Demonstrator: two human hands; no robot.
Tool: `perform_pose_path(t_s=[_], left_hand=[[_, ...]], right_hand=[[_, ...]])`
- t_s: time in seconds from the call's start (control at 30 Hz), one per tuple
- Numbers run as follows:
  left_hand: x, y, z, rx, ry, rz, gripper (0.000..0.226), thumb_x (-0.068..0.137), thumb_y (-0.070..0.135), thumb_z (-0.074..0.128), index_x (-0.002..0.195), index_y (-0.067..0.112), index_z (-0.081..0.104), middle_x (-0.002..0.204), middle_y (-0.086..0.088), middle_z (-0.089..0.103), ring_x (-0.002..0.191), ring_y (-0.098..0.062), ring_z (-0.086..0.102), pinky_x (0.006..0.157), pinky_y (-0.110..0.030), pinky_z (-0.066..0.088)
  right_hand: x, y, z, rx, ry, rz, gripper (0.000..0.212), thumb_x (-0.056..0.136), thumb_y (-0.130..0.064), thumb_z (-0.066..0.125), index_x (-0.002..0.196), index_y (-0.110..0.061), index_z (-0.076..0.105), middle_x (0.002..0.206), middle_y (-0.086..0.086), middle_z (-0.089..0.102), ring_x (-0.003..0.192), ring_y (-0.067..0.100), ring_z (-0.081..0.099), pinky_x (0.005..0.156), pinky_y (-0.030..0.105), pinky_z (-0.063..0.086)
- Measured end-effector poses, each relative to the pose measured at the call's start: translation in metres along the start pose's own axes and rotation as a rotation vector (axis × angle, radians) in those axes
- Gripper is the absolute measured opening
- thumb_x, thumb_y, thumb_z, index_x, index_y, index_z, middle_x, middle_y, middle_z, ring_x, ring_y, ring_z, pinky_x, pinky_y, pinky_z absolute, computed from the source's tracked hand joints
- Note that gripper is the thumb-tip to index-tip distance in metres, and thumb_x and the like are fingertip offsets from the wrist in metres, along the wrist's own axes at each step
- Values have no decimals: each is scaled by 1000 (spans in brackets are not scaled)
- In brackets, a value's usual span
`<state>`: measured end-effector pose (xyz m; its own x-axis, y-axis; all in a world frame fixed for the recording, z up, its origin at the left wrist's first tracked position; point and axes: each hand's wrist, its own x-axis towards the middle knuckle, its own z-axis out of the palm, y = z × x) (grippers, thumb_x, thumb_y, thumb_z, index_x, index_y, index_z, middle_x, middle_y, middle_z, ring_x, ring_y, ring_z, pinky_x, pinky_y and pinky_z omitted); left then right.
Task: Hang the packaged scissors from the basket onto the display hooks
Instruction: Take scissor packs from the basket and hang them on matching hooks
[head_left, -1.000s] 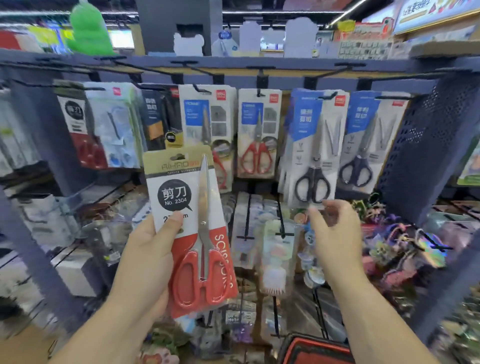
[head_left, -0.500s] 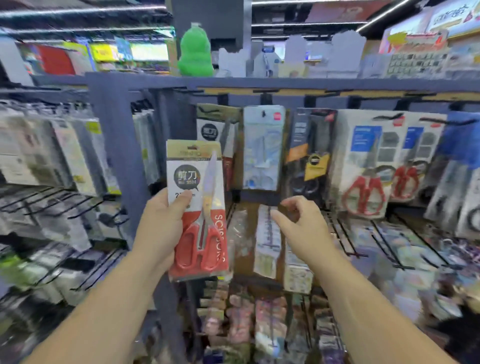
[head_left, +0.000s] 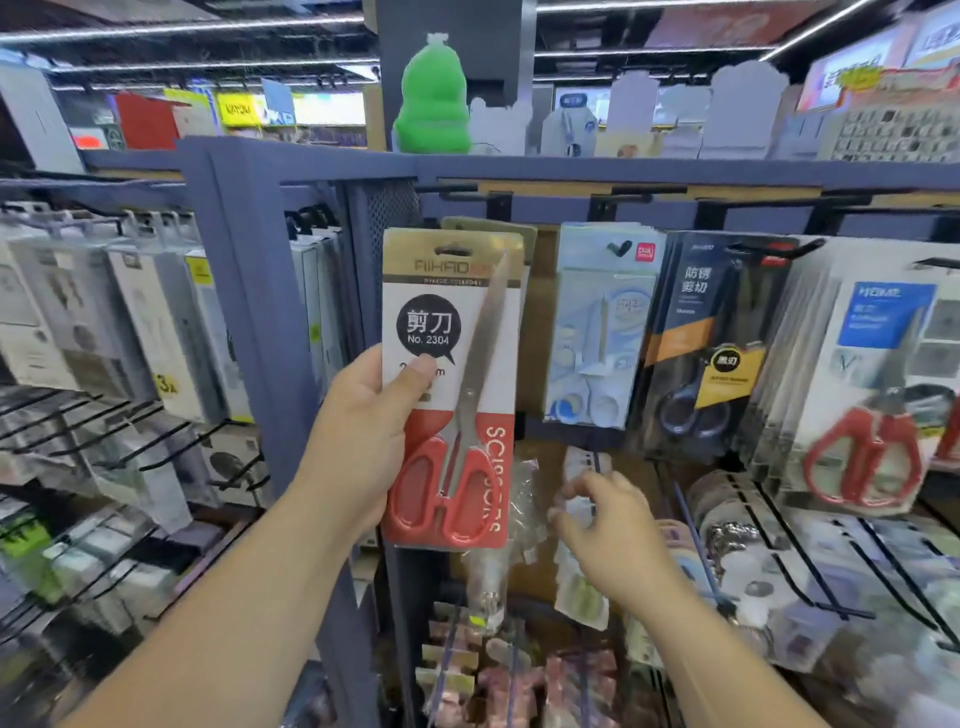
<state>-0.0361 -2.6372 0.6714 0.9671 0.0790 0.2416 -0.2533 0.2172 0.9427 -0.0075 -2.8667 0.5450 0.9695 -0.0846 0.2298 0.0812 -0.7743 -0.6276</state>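
Note:
My left hand (head_left: 358, 441) grips a carded pack of red-handled scissors (head_left: 451, 384), thumb on its white front, and holds it upright against the left end of the display. The pack's hang hole sits just below a black hook (head_left: 475, 196), in front of a matching gold-topped pack (head_left: 491, 227) that hangs there. My right hand (head_left: 605, 519) hovers lower, to the right of the pack, fingers loosely curled and holding nothing. The basket is out of view.
Further packs hang to the right: a pale blue pack (head_left: 597, 332), a dark pack of black scissors (head_left: 711, 343), a red-handled pair (head_left: 867, 415). A blue upright post (head_left: 254, 312) borders the bay on the left. Small goods fill the lower hooks.
The view swung left along the display. My left hand raised the red scissors pack up to the leftmost hook. My right hand dropped lower and away from the hanging packs.

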Motion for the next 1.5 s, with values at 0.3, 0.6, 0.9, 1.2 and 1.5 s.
perform_pose_path(t_s=[0.3, 0.6, 0.9, 1.2, 1.5], left_hand=[[10, 3, 11, -51, -3, 10, 14, 108, 17, 55, 109, 15, 69, 101, -10, 82, 83, -26, 80, 64, -36, 65], [26, -2, 7, -55, -16, -34, 17, 109, 22, 56, 118, 13, 67, 105, -11, 81, 88, -29, 80, 69, -41, 66], [60, -22, 16, 19, 32, -44, 16, 110, 23, 56, 108, 15, 70, 93, -4, 82, 79, -22, 80, 61, -33, 62], [89, -31, 27, 77, 111, -91, 20, 106, 30, 63, 101, 12, 71, 87, -6, 82, 76, -25, 80, 64, -37, 63], [90, -52, 9, 381, 231, 20, 23, 105, 34, 64, 124, 21, 65, 115, -1, 75, 99, -18, 74, 86, -44, 63]], right_hand=[[8, 6, 10, 88, 56, -7, 13, 92, -39, 74, 93, -31, 65, 102, -13, 53, 116, 19, 52, 89, 32, 39], [9, 7, 13, 106, 85, -2, 14, 91, -38, 76, 93, -28, 66, 100, -16, 52, 115, 20, 54, 89, 32, 41], [5, 5, 12, 107, 73, 4, 16, 91, -37, 76, 90, -32, 60, 100, -13, 52, 114, 20, 53, 88, 32, 40], [5, 8, 12, 107, 52, 8, 15, 92, -39, 74, 93, -30, 62, 107, -8, 54, 118, 18, 49, 93, 32, 39], [-1, -1, 2, 110, 42, 3, 18, 92, -43, 74, 99, -32, 62, 111, -9, 55, 117, 15, 52, 88, 32, 40]])
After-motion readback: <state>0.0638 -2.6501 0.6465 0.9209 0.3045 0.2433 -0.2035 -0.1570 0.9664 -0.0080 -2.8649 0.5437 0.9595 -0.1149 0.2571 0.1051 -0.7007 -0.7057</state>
